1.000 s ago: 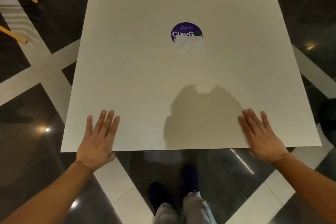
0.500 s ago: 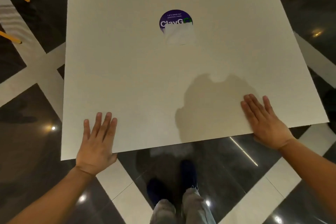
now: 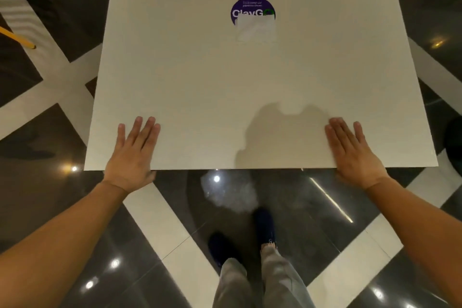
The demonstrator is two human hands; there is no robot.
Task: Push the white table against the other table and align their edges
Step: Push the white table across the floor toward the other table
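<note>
The white table [image 3: 200,97] fills the upper middle of the head view, square, with a round purple sticker [image 3: 252,11] partly covered by a white patch. My left hand [image 3: 132,155] lies flat on the table's near left part, fingers stretched forward and the heel of the palm over the near edge. On the near right part my right hand [image 3: 350,152] rests the same way. Neither hand grips anything. The table's near edge runs level across the view. No second table shows in the frame.
Glossy dark floor with white stripes [image 3: 160,212] surrounds the table. My legs and dark shoes [image 3: 265,227] stand just behind the near edge. Two yellow chair legs [image 3: 17,37] reach in at the upper left. A dark round object [image 3: 453,142] sits at the right edge.
The near edge was slanted half a second ago and now runs level. Both hands stayed flat on the top, and the table sits farther from my feet.
</note>
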